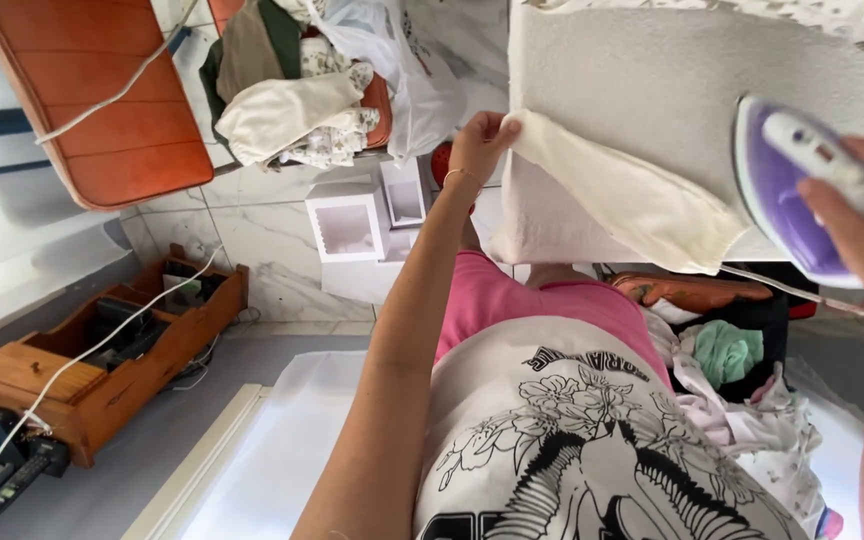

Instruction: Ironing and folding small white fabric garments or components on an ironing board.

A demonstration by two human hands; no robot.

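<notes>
While the left hand (479,140) pinches the corner of a cream cloth (624,197) at the near edge of the ironing board (652,80), the right hand (857,215) wraps its grip around the white handle of a purple iron (787,190) resting on the board just past the cloth's far end. The cloth lies slantwise across the grey cover, part of it drooping over the edge.

To press it well, I'd judge the left hand should pull that pinched corner taut and flat, keep its fingers clear of the soleplate's path, and draw the hanging part fully onto the board so no crease gets set. The iron's cord (802,292), trailing along the board's edge, is best kept off the fabric.

Much stays uncertain. The view is tilted, so the room reads sideways. The iron's soleplate faces away, so I cannot tell whether it sits flat on the cover. The right hand is cut by the frame edge, with only fingers and wrist showing. Below the board a heap of clothes (742,390) is partly covered by the person's printed shirt (572,430). Another pile of laundry (302,100) sits on a chair farther off.
</notes>
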